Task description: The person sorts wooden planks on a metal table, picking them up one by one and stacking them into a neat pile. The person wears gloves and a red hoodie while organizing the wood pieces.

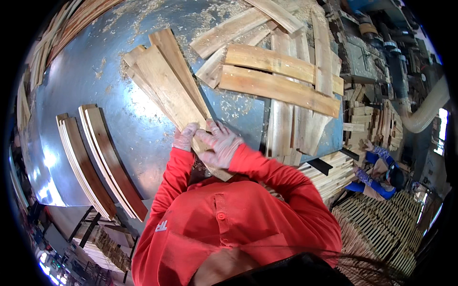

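Observation:
Several pale wooden boards (164, 81) lie fanned out over the metal table, their near ends at my body. My left hand (185, 137), in a whitish glove, is closed around the left edge of these boards. Across their near part lies my right hand (220, 144), also gloved, closed on the right edge with its thumb over the top face. The fingers' undersides are hidden. Another narrow board (179, 64) sticks out at an angle along the right side of the bundle.
Two stacks of curved strips (110, 162) rest on the metal table (114, 95) at left. Loose boards (279, 90) lie crosswise at right, among wood shavings (205, 19). Machinery (362, 52) stands beyond. A person in blue sleeves (377, 174) works by stacked slats (381, 224).

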A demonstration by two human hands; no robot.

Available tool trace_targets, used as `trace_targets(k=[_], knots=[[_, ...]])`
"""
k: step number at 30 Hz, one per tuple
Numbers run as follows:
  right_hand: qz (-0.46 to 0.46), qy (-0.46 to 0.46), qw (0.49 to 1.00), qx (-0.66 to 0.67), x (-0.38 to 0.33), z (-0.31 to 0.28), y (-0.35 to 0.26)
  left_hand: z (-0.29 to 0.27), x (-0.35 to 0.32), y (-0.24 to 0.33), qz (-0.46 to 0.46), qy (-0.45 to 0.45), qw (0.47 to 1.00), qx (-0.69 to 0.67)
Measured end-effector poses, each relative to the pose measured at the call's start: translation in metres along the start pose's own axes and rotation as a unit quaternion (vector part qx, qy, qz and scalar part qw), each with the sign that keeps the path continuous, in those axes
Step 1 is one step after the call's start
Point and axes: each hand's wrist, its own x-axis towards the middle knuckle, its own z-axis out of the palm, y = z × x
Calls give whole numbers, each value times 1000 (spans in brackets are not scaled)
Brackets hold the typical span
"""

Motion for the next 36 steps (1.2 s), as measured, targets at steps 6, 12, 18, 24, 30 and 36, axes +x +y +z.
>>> trace_targets(k=[6,12,18,24,30,36], knots=[[13,8,903,-429,168,-172,169,-44,2,49,29,43,998,24],[-25,-158,846,-509,238,-203,242,-89,-53,145,-17,200,951,234],[-12,-164,872,-461,238,-197,216,-38,-55,89,-69,328,743,580],[-26,-121,928,-351,258,-177,227,-95,-57,99,41,255,858,445],[-160,220,959,74,238,-244,191,-48,-54,125,-68,304,785,536],[-141,117,791,583,234,-343,170,-51,-51,103,44,222,939,258]])
